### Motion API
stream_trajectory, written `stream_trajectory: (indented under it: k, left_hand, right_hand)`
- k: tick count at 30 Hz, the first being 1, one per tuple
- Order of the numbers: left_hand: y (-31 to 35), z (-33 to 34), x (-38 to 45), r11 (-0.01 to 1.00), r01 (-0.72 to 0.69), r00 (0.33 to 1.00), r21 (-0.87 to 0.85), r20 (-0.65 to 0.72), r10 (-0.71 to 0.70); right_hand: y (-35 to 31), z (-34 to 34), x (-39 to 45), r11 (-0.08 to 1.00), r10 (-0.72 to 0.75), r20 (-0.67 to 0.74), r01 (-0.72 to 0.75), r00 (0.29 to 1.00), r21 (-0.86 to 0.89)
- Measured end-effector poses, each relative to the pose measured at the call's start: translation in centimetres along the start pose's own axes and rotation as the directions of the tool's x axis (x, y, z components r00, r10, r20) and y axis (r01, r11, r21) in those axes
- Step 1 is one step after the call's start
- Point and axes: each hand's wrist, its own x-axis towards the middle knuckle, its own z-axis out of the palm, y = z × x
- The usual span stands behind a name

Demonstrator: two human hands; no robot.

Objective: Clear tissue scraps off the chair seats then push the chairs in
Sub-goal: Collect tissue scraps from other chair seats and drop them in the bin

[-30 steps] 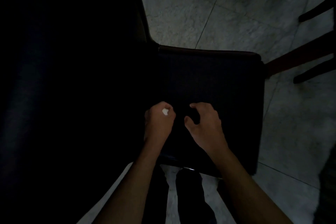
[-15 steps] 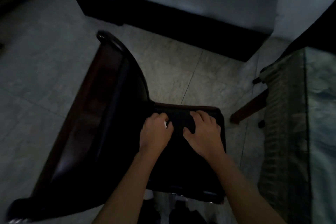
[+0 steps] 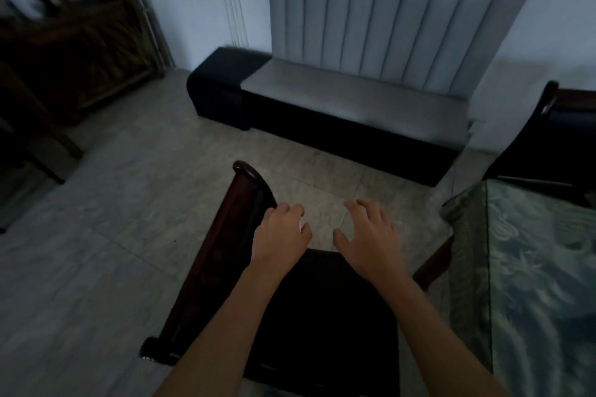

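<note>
While the room lies dim, these lines run from left to right across the head view.

Cabinet: a dark wooden cabinet (image 3: 74,51) stands at the far left against the wall, its contents too dark to tell.

Floor: pale stone tiles (image 3: 106,267) fill the middle ground.

Chair: a dark chair (image 3: 309,325) sits low in the middle, its curved wooden backrest (image 3: 225,255) on the left side and its black seat under both forearms.

Left hand: the left hand (image 3: 280,235) hovers by the top of the backrest, fingers curled inward, thumb closed toward them.

Tissue scrap: a small white tissue scrap (image 3: 301,224) peeks out between the left thumb and fingers, pinched there, above the far edge of the seat.

Right hand: the right hand (image 3: 367,235) is held apart from the left, just beside it, fingers spread and loosely bent, holding nothing; whether it touches the seat cannot be told.

Bench: a grey padded bench (image 3: 354,97) with a ribbed back and black base stands against the far wall.

Table: a table with a green patterned cloth (image 3: 532,267) fills the right edge, near the chair.

Second chair: another dark chair (image 3: 541,145) stands at the far right, beyond the table.
</note>
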Motion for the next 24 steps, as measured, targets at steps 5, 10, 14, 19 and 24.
stream_trajectory:
  k: [5,10,14,19,24]
  left_hand:
    - [-2.6,-3.5,1.2,0.998,-0.027,0.999,0.054,-0.017,0.028]
    - [-6.8,-5.7,1.9,0.999,-0.032,0.999,0.020,-0.010,0.032]
    - [-12.6,-7.8,2.7,0.995,-0.095,0.995,-0.003,0.017,0.095]
    - [-21.7,-11.5,3.1,0.983,-0.156,0.988,-0.102,-0.016,0.155]
    - [-29.5,-15.3,2.9,0.972,-0.103,0.994,-0.211,0.004,0.106]
  right_hand:
    - [-2.2,-1.1,1.7,0.999,-0.039,-0.010,0.039,0.999,0.000]
    - [-6.8,0.5,3.0,0.997,-0.076,0.017,0.075,0.997,0.014]
    - [-12.3,3.0,4.5,0.986,-0.163,0.072,0.165,0.984,-0.020]
    - [-20.7,6.4,5.1,0.980,-0.196,0.051,0.198,0.979,-0.031]
    - [-29.0,9.7,5.5,0.990,-0.134,0.028,0.135,0.991,-0.037]
